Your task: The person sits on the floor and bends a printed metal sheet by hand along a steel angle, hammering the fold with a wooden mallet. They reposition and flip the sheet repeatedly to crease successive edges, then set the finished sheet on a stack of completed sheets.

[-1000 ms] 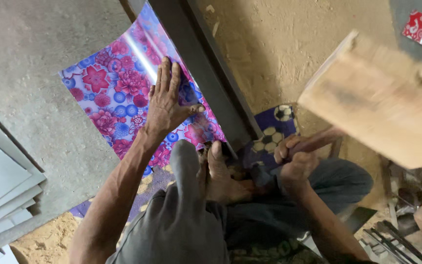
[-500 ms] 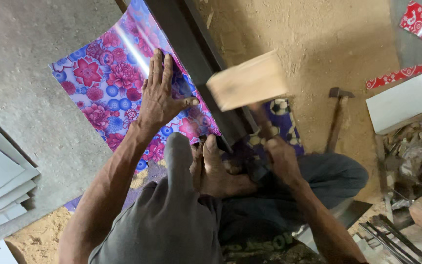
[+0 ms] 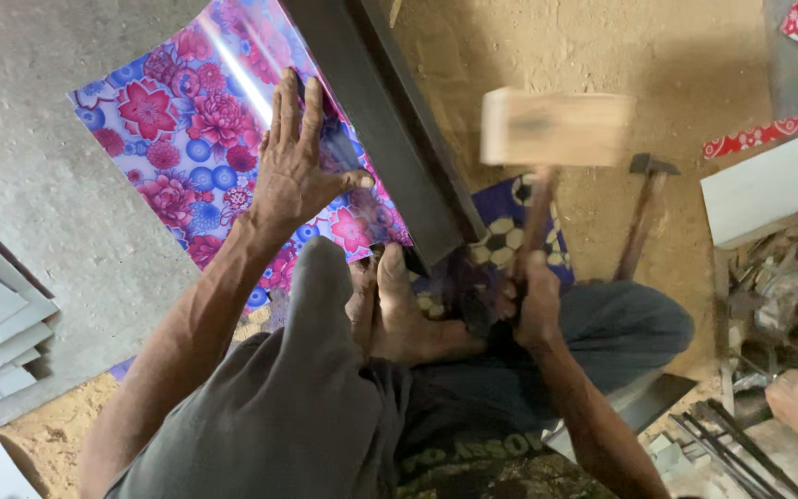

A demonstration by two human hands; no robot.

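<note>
Our left hand (image 3: 296,176) lies flat, fingers spread wide, on the flowered sheet (image 3: 187,139) beside the dark steel bar (image 3: 390,120). Our right hand (image 3: 538,300) is closed around the handle of a wooden mallet (image 3: 556,129), raised over the bar. A hammer (image 3: 644,208) lies near on the sandy ground (image 3: 528,46).
</note>
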